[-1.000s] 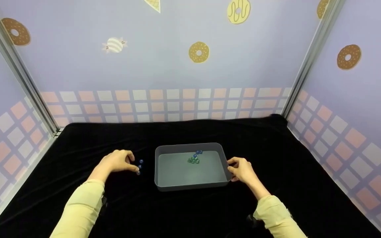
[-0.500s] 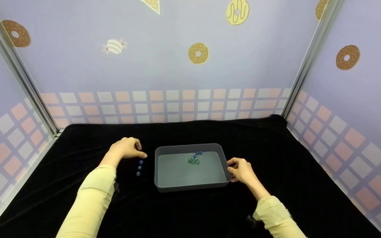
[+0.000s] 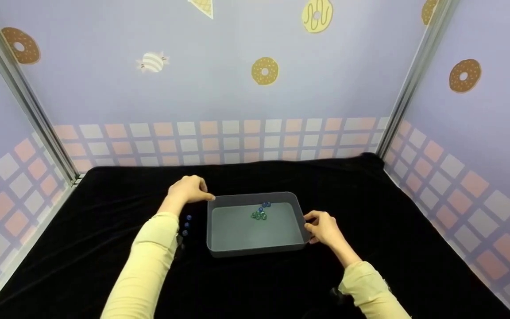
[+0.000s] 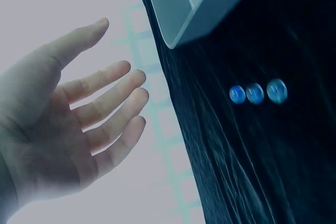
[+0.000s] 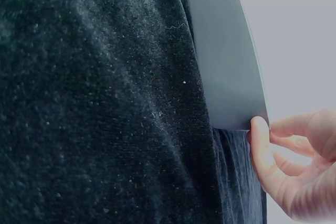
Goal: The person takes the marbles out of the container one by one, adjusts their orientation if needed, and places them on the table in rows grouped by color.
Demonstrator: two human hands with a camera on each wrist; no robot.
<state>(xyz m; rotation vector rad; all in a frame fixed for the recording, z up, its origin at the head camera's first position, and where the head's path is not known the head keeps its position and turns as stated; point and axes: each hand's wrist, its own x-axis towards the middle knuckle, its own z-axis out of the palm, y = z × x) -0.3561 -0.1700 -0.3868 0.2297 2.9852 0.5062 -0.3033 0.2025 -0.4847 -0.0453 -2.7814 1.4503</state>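
A grey rectangular box (image 3: 237, 232) without a lid stands on the black cloth. Inside it, a cluster of green glass pieces (image 3: 258, 216) and several blue marbles (image 3: 264, 205) lie toward the back. My right hand (image 3: 324, 228) pinches the box's right end; in the right wrist view the thumb lies against the outer wall (image 5: 226, 61). Near the back left corner of the box hovers my left hand (image 3: 188, 189), and its palm and spread, relaxed fingers (image 4: 113, 121) hold nothing in the left wrist view. Three blue marbles (image 4: 255, 93) sit in a row on the cloth left of the box.
Black velvety cloth (image 3: 255, 288) covers the table surface, with some folds. Patterned lilac panels (image 3: 219, 88) enclose the back and sides, joined by metal posts (image 3: 414, 84) at the corners.
My left hand has risen away from the three blue marbles and moved right and back to the box's corner. The right hand stays at the box's right end.
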